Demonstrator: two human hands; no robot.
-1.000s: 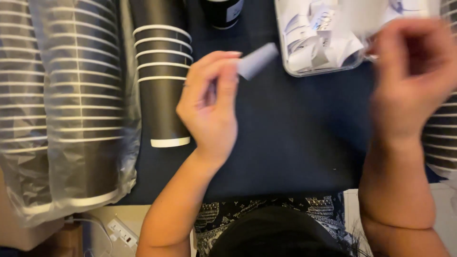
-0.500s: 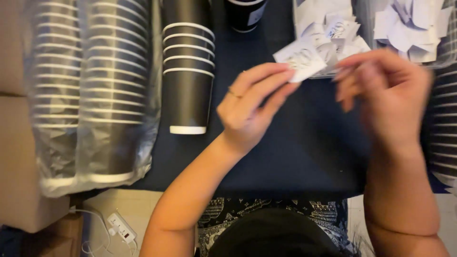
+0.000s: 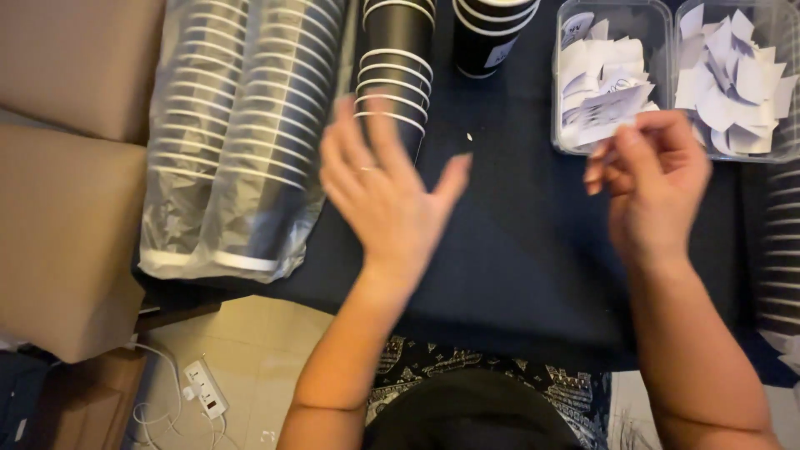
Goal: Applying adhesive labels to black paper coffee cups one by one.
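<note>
My left hand [image 3: 383, 192] hovers open above the dark blue table [image 3: 517, 258], fingers spread and nothing in it. Its fingertips lie over the near end of a stack of black paper cups with white rims [image 3: 398, 67] that rests on its side. My right hand [image 3: 654, 179] is curled, thumb against fingertips, just in front of a clear plastic tray [image 3: 557, 108] filled with white paper slips [image 3: 600, 96]. Whether a slip is pinched in those fingers is hidden. A second clear tray [image 3: 792, 125] of slips [image 3: 733, 83] sits to its right.
Two plastic-wrapped sleeves of black cups [image 3: 233, 142] lie at the left of the table. Another black cup stack [image 3: 492, 33] is at the top, and more cups [image 3: 779, 242] at the right edge. Brown cardboard boxes [image 3: 67, 233] and a white power strip [image 3: 204, 387] are on the left, below the table.
My left hand held a white slip, then both hands met on it. Now the left hand has let go, opened and swung left; the right hand has drawn back toward the trays.
</note>
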